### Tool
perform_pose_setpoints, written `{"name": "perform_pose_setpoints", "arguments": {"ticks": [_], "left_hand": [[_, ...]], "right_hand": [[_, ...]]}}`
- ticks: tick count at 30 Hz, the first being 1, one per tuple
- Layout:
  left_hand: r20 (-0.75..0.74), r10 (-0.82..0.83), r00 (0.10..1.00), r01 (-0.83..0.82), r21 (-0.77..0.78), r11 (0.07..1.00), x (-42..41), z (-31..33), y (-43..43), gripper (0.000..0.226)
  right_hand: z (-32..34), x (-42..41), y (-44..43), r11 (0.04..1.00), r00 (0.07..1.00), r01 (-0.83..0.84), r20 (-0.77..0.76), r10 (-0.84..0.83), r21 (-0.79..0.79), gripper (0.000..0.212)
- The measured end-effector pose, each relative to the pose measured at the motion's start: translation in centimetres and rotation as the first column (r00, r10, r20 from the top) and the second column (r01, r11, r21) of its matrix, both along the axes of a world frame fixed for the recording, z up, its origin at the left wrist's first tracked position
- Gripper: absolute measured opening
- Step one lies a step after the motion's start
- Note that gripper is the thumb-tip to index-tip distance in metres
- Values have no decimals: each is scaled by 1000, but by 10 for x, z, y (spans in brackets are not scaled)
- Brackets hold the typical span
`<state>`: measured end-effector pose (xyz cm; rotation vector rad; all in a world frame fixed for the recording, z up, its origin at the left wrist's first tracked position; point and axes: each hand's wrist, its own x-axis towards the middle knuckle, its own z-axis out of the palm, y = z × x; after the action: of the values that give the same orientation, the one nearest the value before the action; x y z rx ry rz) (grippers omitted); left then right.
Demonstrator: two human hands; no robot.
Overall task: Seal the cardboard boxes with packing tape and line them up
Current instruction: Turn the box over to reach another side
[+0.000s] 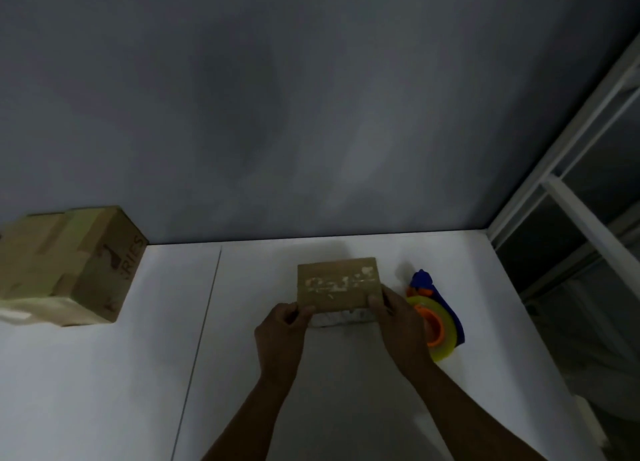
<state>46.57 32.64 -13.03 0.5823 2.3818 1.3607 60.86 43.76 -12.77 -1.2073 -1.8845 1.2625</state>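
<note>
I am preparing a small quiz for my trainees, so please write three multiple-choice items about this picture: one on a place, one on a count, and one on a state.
1. Where does the tape dispenser lie, seen from the person?
A. Left of the small box
B. Right of the small box
C. On top of the small box

2. How many cardboard boxes stand on the white table?
A. One
B. Two
C. Four

3. What are the left hand and the right hand doing?
A. Both grip the small box
B. Both lie flat on the table
C. One holds the dispenser

Answers:
1 B: the dispenser shows just beyond the right hand, beside the box's right end.
2 B: only the small box and the large box at far left are visible.
3 A: fingers of each hand curl round the box's near corners.
</note>
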Motion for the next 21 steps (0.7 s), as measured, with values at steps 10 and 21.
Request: {"name": "perform_pose_setpoints", "arguments": {"ticks": [10,21], "left_hand": [[126,55,990,-93,320,943,1,81,-42,36],[51,162,986,-169,379,910,-28,115,-187,29]], "right_hand": [[62,-22,-25,980,971,-115,-226,77,-160,18],[108,-73,-126,860,847,-484,-332,415,-159,34]]}}
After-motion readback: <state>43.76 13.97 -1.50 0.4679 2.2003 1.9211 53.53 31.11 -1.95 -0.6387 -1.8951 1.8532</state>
